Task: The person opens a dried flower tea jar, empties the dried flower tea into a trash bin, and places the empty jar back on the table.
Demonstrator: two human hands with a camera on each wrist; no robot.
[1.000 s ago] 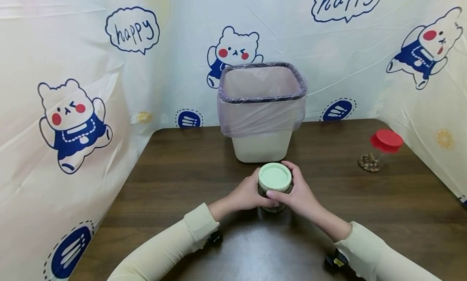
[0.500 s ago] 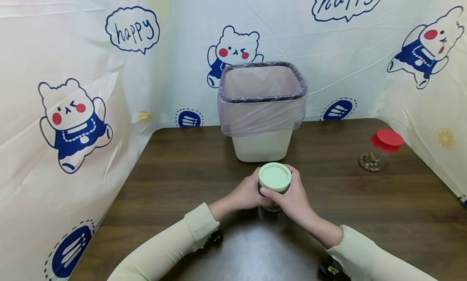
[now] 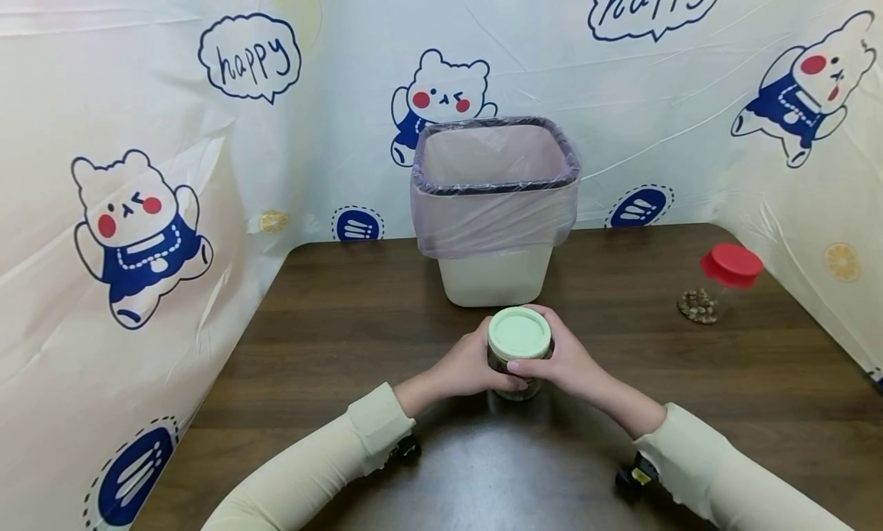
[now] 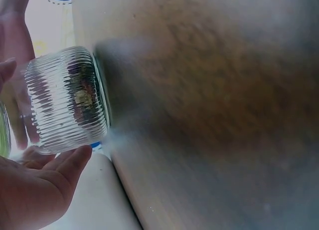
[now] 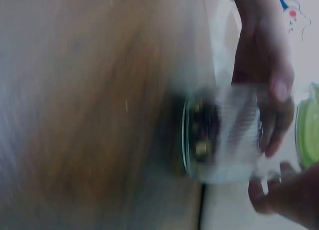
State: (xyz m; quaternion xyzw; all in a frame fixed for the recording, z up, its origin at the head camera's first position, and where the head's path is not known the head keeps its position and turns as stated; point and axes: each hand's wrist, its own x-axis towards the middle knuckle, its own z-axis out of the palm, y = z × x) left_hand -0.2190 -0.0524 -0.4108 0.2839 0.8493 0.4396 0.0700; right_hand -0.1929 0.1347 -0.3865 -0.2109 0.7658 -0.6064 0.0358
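A ribbed glass jar [image 4: 70, 100] stands upright on the table with a pale green lid [image 3: 520, 332] on top. Dark, mixed-coloured bits fill its bottom part. My left hand [image 3: 465, 368] grips the jar from the left, its thumb across the near side. From the right, my right hand [image 3: 571, 360] curls round the upper jar just below the lid's edge, thumb in front and fingers behind. In the right wrist view the jar is blurred, and the fingertips of the right hand [image 5: 294, 192] sit close to its upper side. The fingers behind the jar are largely hidden in the head view.
A white bin [image 3: 493, 274] with a purplish liner [image 3: 497, 221] stands right behind the jar. At the far right of the brown wooden table [image 3: 331, 316] is a clear container with a red lid [image 3: 731, 265], holding small brown pieces [image 3: 698, 306]. Printed curtains [image 3: 331, 117] surround the table.
My right hand swung inward round the jar, its forearm shifting left, then turned back out to nearly its earlier pose. My left hand and the jar stay in place.
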